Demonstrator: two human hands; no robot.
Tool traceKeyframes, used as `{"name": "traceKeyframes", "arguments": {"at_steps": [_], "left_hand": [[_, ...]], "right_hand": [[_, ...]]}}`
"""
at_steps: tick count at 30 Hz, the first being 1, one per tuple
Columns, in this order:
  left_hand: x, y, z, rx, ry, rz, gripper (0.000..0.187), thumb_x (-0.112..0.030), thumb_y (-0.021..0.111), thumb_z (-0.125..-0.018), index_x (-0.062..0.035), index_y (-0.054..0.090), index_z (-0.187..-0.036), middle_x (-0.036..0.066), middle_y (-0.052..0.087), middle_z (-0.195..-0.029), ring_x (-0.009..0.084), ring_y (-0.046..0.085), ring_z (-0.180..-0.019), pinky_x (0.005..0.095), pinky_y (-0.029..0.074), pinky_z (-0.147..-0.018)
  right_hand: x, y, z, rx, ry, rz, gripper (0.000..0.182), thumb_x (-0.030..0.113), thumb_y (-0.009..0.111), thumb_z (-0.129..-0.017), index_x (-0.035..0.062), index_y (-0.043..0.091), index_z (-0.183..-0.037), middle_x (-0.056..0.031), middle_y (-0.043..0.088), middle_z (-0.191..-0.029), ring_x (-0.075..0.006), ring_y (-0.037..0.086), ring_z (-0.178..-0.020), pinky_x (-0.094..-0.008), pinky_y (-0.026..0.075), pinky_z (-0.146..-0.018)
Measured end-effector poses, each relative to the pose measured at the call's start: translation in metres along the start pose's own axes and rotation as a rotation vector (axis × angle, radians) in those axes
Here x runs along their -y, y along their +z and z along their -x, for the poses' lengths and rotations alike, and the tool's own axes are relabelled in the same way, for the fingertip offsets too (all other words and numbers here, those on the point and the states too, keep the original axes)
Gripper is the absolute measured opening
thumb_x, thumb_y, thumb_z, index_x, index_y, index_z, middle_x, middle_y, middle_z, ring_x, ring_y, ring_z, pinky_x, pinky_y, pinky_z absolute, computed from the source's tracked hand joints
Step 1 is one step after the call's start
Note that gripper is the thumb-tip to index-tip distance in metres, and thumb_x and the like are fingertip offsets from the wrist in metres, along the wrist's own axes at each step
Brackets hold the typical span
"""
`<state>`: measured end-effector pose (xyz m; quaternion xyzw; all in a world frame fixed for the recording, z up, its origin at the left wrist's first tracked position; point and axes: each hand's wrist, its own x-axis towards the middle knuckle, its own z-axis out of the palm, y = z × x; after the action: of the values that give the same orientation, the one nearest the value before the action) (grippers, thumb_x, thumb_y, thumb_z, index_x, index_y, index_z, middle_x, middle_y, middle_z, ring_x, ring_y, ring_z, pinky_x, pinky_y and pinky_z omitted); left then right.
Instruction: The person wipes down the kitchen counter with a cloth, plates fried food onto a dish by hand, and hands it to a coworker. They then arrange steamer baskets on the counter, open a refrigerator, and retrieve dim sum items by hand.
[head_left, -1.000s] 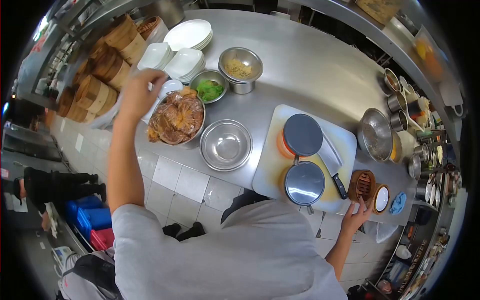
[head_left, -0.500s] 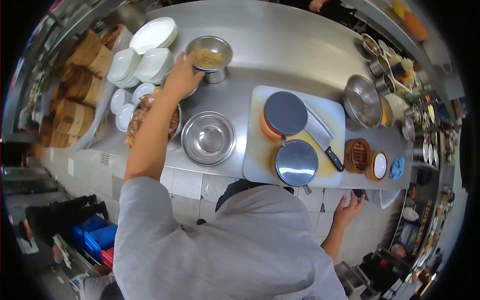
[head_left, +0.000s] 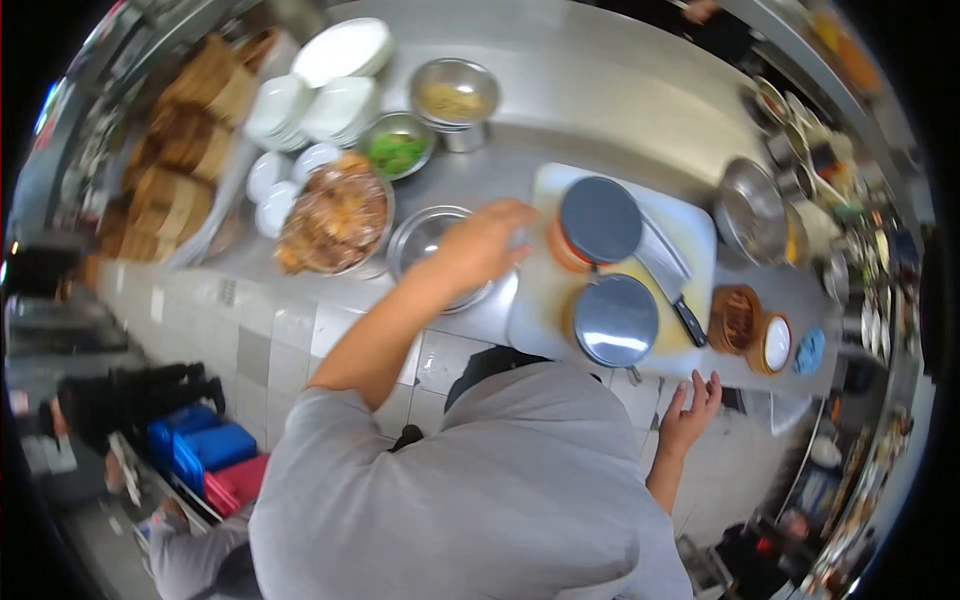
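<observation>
My left hand is stretched out over the steel counter, above the right rim of an empty steel bowl and the left edge of a white cutting board. The hand is blurred and its fingers curl down. Just right of it stands an orange container with a dark round lid. A second lidded container and a cleaver also lie on the board. My right hand hangs below the counter's front edge with fingers spread, holding nothing.
A bowl of brown wrapped food, a bowl of greens, a bowl of tan crumbs, white plates and bamboo steamers fill the left. Small steamers, a blue cloth and a steel basin sit right. Another person stands far left.
My left hand has swung from the bowls at the back left to the empty bowl and the board's edge. The right hand stayed by the counter's front edge.
</observation>
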<state>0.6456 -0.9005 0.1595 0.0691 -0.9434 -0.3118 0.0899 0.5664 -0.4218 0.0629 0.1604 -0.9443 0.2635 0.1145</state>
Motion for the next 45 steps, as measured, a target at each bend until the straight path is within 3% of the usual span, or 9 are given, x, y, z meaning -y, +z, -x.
{"name": "traceKeyframes", "arguments": {"at_steps": [4, 10, 20, 29, 32, 37, 41, 43, 45], "left_hand": [[0.002, -0.042, 0.024, -0.391, -0.036, -0.210, 0.040, -0.020, 0.081, -0.088, -0.0058, 0.071, -0.123, 0.017, 0.068, -0.127, 0.0376, 0.062, -0.124, 0.0454, 0.049, -0.109], [0.106, -0.151, 0.107, -0.427, -0.838, -0.626, 0.080, -0.051, 0.080, -0.087, 0.0022, 0.058, -0.143, 0.026, 0.065, -0.138, 0.0439, 0.057, -0.131, 0.0498, 0.047, -0.110], [0.198, -0.097, 0.140, -0.805, -0.693, 0.034, 0.058, -0.045, 0.066, -0.102, 0.0068, 0.067, -0.128, 0.024, 0.074, -0.122, 0.0342, 0.072, -0.113, 0.0419, 0.054, -0.098], [0.199, -0.098, 0.138, -0.757, -0.836, -0.342, 0.064, -0.042, 0.070, -0.100, 0.0099, 0.062, -0.137, 0.030, 0.064, -0.137, 0.0413, 0.062, -0.128, 0.0479, 0.047, -0.110], [0.195, -0.096, 0.148, -0.976, -0.425, -1.016, 0.058, -0.042, 0.073, -0.097, 0.0065, 0.067, -0.129, 0.029, 0.063, -0.137, 0.0448, 0.059, -0.129, 0.0528, 0.046, -0.111], [0.060, -0.069, 0.066, -0.824, -0.137, -0.381, 0.029, -0.022, 0.073, -0.097, 0.0032, 0.073, -0.111, 0.018, 0.075, -0.111, 0.0349, 0.071, -0.102, 0.0446, 0.055, -0.093], [0.073, -0.037, -0.021, -0.732, -0.534, 0.583, 0.052, -0.026, 0.071, -0.102, 0.0030, 0.055, -0.142, 0.015, 0.070, -0.111, 0.0199, 0.071, -0.088, 0.0316, 0.060, -0.073], [0.078, -0.048, -0.067, -0.742, -0.821, 0.850, 0.069, -0.029, 0.073, -0.100, 0.0070, 0.042, -0.150, 0.021, 0.068, -0.115, 0.0220, 0.071, -0.082, 0.0309, 0.060, -0.063], [0.099, -0.046, -0.105, -0.797, -0.845, 0.756, 0.063, -0.027, 0.071, -0.101, 0.0089, 0.046, -0.145, 0.020, 0.069, -0.106, 0.0229, 0.071, -0.074, 0.0297, 0.059, -0.057]], "right_hand": [[0.015, 0.005, -0.018, 0.025, -0.181, 0.046, 0.033, 0.010, 0.070, -0.098, 0.0061, 0.069, -0.131, -0.0224, 0.048, -0.155, -0.0404, 0.051, -0.137, -0.0503, 0.044, -0.111], [-0.032, 0.012, 0.007, 0.009, -0.028, 0.070, 0.034, 0.011, 0.073, -0.096, 0.0080, 0.070, -0.130, -0.0219, 0.048, -0.155, -0.0427, 0.052, -0.134, -0.0515, 0.045, -0.110], [-0.022, 0.018, 0.009, 0.070, 0.068, 0.006, 0.035, 0.011, 0.079, -0.088, 0.0099, 0.072, -0.123, -0.0233, 0.052, -0.150, -0.0439, 0.051, -0.135, -0.0503, 0.044, -0.113], [-0.011, -0.003, -0.017, 0.048, -0.054, -0.049, 0.042, 0.015, 0.079, -0.088, 0.0062, 0.070, -0.127, -0.0215, 0.066, -0.129, -0.0417, 0.061, -0.120, -0.0490, 0.050, -0.104], [-0.024, -0.003, -0.022, 0.111, -0.061, -0.103, 0.037, 0.013, 0.078, -0.089, 0.0043, 0.071, -0.124, -0.0200, 0.073, -0.110, -0.0392, 0.066, -0.107, -0.0490, 0.052, -0.096], [-0.042, -0.006, -0.036, 0.159, -0.241, -0.169, 0.024, 0.009, 0.077, -0.090, 0.0031, 0.074, -0.113, -0.0169, 0.075, -0.104, -0.0382, 0.068, -0.100, -0.0470, 0.054, -0.092], [-0.055, -0.022, -0.049, 0.247, -0.275, -0.156, 0.022, 0.008, 0.076, -0.090, 0.0038, 0.074, -0.112, -0.0161, 0.074, -0.105, -0.0372, 0.067, -0.101, -0.0460, 0.054, -0.092], [-0.064, -0.027, -0.047, 0.265, -0.258, -0.144, 0.022, 0.009, 0.076, -0.091, 0.0039, 0.074, -0.112, -0.0161, 0.074, -0.105, -0.0370, 0.067, -0.103, -0.0460, 0.054, -0.092], [-0.072, -0.031, -0.042, 0.240, -0.201, -0.109, 0.021, 0.008, 0.075, -0.092, 0.0043, 0.074, -0.112, -0.0168, 0.074, -0.107, -0.0369, 0.068, -0.103, -0.0454, 0.054, -0.092]]}}
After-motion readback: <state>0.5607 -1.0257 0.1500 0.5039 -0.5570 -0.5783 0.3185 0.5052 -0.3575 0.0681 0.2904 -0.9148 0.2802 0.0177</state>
